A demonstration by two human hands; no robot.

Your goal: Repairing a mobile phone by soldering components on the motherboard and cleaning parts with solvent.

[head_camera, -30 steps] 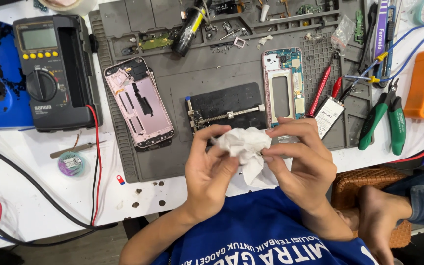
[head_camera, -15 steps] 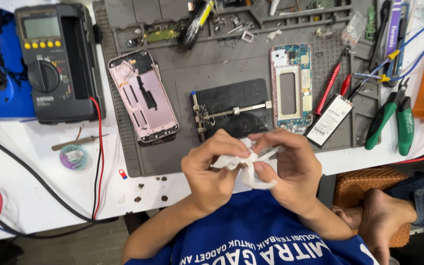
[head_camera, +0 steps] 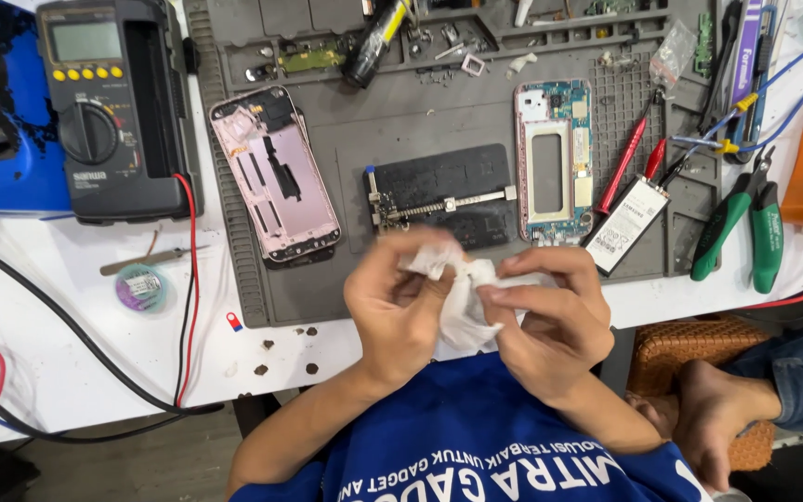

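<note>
Crumpling between both hands, a white tissue [head_camera: 465,296] is held just below the near edge of the grey work mat [head_camera: 327,279], over the blue shirt [head_camera: 457,437]. The left hand [head_camera: 400,311] is closed around the tissue's left side, with the thumb and fingers pinched on the paper; the right hand [head_camera: 550,321] is closed on its right side, fingertips pressed into the folds. Whether anything is wrapped inside the tissue cannot be told.

On the mat, directly above the hands, a black board holder [head_camera: 443,200] is laid flat. To the mat's left part a pink phone housing [head_camera: 276,177] is placed at a slight tilt, and to the right of the holder an opened phone frame [head_camera: 552,160] with its circuit board exposed is set upright. A white battery [head_camera: 626,223] is seen at the mat's right, beside a red screwdriver [head_camera: 626,158]. Left of the mat a black multimeter [head_camera: 109,102] is rested on the white table; right of the mat green-handled pliers [head_camera: 745,223] are laid.
</note>
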